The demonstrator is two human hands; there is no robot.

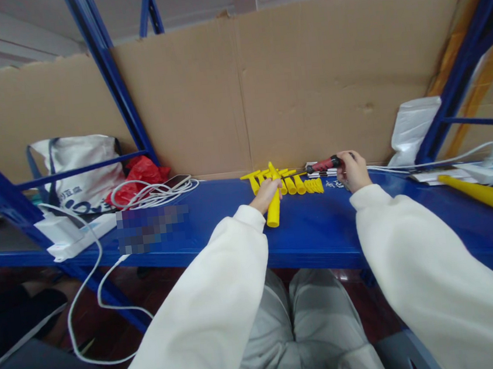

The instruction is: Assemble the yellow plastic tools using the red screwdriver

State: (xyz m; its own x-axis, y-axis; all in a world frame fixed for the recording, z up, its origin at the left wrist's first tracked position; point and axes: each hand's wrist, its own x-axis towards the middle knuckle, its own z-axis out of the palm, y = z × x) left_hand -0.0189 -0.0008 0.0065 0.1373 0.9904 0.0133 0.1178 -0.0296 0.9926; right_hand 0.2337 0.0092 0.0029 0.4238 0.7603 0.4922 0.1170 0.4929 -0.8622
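My left hand [264, 196] is closed around a yellow plastic part [273, 212] with a tapered, hollow-looking tube and a crosspiece near its top. In my right hand [355, 172] is a screwdriver [322, 165] with a red and black handle, gripped by its rear end. Its thin shaft points left to the upper part of the yellow piece; whether the tip touches a screw cannot be made out. Behind my left hand, several similar yellow parts [291, 186] lie in a row. Small yellow pieces [314, 186] and tiny silvery screws [333, 184] lie beside them.
The blue shelf table [312, 224] backs onto a cardboard panel [306, 84]. On the left are coiled white cables [155, 194], a power strip [84, 235] and a cloth bag [81, 166]. At the right lies a long yellow piece [485, 193]. Another person's hand shows far left.
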